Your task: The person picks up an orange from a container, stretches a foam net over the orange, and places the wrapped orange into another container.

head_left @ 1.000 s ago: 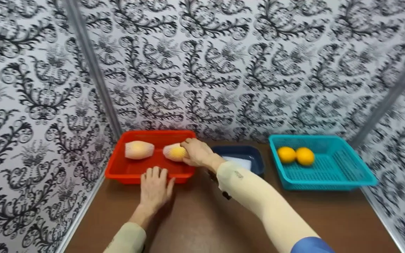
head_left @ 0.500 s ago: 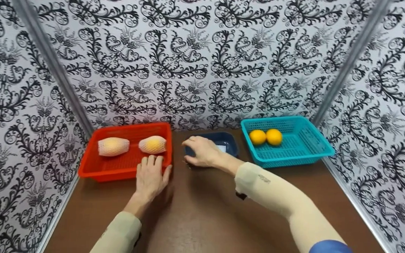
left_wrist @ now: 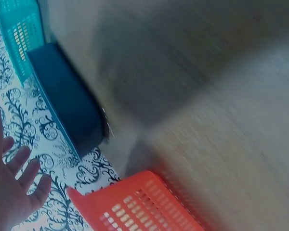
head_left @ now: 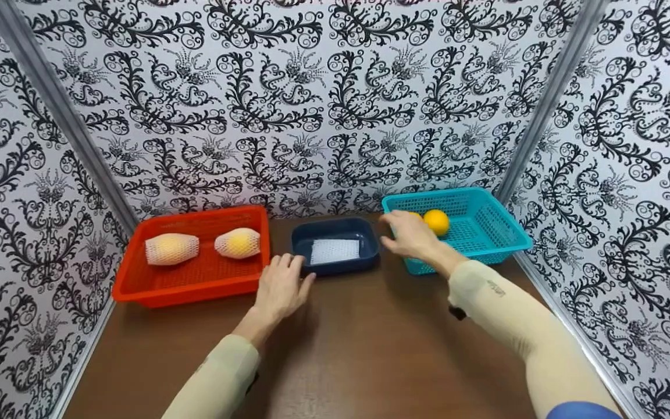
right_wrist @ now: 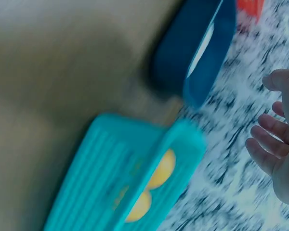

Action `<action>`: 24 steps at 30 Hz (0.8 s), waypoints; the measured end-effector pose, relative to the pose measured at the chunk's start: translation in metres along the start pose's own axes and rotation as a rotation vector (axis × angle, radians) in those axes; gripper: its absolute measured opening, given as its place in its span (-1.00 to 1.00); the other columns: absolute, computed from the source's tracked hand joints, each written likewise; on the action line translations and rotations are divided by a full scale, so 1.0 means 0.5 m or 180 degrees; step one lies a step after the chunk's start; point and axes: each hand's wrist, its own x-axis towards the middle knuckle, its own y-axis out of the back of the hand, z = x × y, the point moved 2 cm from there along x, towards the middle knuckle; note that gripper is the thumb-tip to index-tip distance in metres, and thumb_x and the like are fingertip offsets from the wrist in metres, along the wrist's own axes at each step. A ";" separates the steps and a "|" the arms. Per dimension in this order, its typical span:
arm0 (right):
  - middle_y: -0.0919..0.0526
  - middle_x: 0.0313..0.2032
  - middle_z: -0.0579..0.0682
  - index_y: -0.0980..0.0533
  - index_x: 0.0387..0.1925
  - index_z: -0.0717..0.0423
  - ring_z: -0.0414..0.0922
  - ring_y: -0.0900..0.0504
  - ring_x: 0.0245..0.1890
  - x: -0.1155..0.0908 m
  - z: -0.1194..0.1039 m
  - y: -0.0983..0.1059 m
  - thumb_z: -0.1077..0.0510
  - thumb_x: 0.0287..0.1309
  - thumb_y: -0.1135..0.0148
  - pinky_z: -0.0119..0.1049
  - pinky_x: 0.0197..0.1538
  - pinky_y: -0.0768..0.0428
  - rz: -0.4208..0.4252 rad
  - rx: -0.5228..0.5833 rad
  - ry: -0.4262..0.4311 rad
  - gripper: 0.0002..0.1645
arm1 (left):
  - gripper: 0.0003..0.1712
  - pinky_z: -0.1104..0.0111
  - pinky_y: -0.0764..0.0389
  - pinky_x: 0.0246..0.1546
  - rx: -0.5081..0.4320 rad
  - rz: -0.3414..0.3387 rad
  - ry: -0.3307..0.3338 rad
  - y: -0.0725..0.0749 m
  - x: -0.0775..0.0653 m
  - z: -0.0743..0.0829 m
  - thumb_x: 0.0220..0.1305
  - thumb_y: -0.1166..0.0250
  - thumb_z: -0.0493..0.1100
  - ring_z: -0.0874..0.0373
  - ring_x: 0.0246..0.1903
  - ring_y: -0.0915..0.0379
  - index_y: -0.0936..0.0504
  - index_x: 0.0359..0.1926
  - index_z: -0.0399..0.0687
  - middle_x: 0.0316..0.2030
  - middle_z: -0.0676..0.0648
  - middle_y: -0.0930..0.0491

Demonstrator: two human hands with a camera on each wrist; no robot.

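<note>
My right hand [head_left: 412, 234] hovers at the left side of a teal basket [head_left: 509, 235], thumb and fingers spread apart and holding nothing. Two oranges [head_left: 437, 222] lie in that basket; the hand partly covers one in the head view. Empty too, my left hand [head_left: 281, 285] is between the red basket [head_left: 184, 293] and a dark blue tray [head_left: 298, 237], its fingertips near the tray's front left corner. White foam netting [head_left: 335, 251] lies flat in the tray. Inside the red basket, two yellowish fruits [head_left: 172, 249] wear white foam net sleeves.
All three containers stand in a row at the back of a brown table [head_left: 346, 349]. Patterned walls [head_left: 335, 116] rise behind and on both sides. Grey metal strips [head_left: 56, 105] run along the wall corners.
My right hand has let go of the netted fruit in the red basket and moved right past the tray to the teal basket. The left hand has shifted right, off the red basket's front.
</note>
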 end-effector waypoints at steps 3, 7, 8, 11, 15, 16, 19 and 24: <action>-0.75 0.25 0.30 -0.62 0.34 0.23 0.32 -0.72 0.25 -0.008 0.060 0.001 0.06 0.36 -0.45 0.25 0.40 -0.68 -0.0012 -0.0089 -0.0172 -0.40 | -0.50 -0.07 -0.73 0.09 0.0039 -0.0124 -0.0006 -0.015 0.016 0.012 0.59 -0.34 0.18 -0.24 0.08 -0.61 -0.65 0.21 -0.12 0.07 -0.24 -0.71; -0.74 0.21 0.31 -0.62 0.34 0.26 0.32 -0.73 0.18 -0.017 0.129 -0.003 0.08 0.36 -0.42 0.28 0.32 -0.71 -0.0058 -0.0251 -0.0390 -0.40 | -0.50 -0.10 -0.72 0.10 0.0032 -0.0202 -0.0028 -0.039 0.037 0.034 0.58 -0.35 0.18 -0.24 0.09 -0.60 -0.63 0.20 -0.12 0.07 -0.24 -0.70; -0.74 0.21 0.31 -0.61 0.35 0.27 0.32 -0.73 0.18 -0.019 0.143 -0.004 0.07 0.37 -0.41 0.28 0.31 -0.71 -0.0089 -0.0291 -0.0441 -0.39 | -0.51 -0.11 -0.72 0.08 0.0026 -0.0212 -0.0043 -0.046 0.042 0.041 0.58 -0.35 0.18 -0.24 0.09 -0.60 -0.63 0.18 -0.11 0.06 -0.24 -0.70; -0.69 0.31 0.35 -0.56 0.42 0.32 0.34 -0.68 0.30 -0.023 0.182 -0.015 0.07 0.40 -0.39 0.29 0.44 -0.65 -0.0216 -0.0336 -0.0587 -0.34 | -0.54 -0.11 -0.72 0.00 0.0025 -0.0193 -0.0120 -0.063 0.052 0.068 0.57 -0.36 0.19 -0.23 0.05 -0.61 -0.63 0.10 -0.11 0.01 -0.23 -0.70; -0.60 0.45 0.39 -0.49 0.50 0.34 0.39 -0.61 0.42 -0.029 0.215 -0.028 0.05 0.45 -0.36 0.31 0.54 -0.57 -0.0360 -0.0299 -0.0766 -0.27 | -0.55 -0.07 -0.73 -0.02 0.0047 -0.0175 -0.0222 -0.079 0.067 0.112 0.56 -0.34 0.21 -0.20 0.02 -0.63 -0.63 0.04 -0.09 -0.03 -0.19 -0.72; -0.58 0.47 0.41 -0.48 0.51 0.35 0.40 -0.60 0.43 -0.031 0.221 -0.030 0.05 0.46 -0.36 0.32 0.53 -0.56 -0.0380 -0.0275 -0.0829 -0.26 | -0.54 -0.06 -0.73 0.00 0.0051 -0.0183 -0.0241 -0.082 0.071 0.123 0.57 -0.33 0.22 -0.19 0.03 -0.63 -0.63 0.05 -0.08 -0.02 -0.19 -0.73; -0.52 0.50 0.46 -0.44 0.54 0.37 0.44 -0.57 0.45 -0.040 0.237 -0.035 0.03 0.47 -0.39 0.36 0.53 -0.55 -0.0426 -0.0206 -0.1032 -0.21 | -0.54 -0.02 -0.75 0.03 0.0048 -0.0225 -0.0295 -0.090 0.086 0.158 0.59 -0.30 0.24 -0.15 0.04 -0.65 -0.63 0.10 -0.05 0.01 -0.16 -0.74; -0.48 0.52 0.53 -0.38 0.59 0.41 0.48 -0.55 0.46 -0.049 0.259 -0.038 0.02 0.48 -0.40 0.40 0.52 -0.54 -0.0421 -0.0075 -0.1244 -0.14 | -0.55 0.03 -0.76 0.02 -0.0016 -0.0204 -0.0358 -0.097 0.111 0.212 0.62 -0.27 0.22 -0.11 0.05 -0.67 -0.64 0.15 -0.02 0.05 -0.13 -0.75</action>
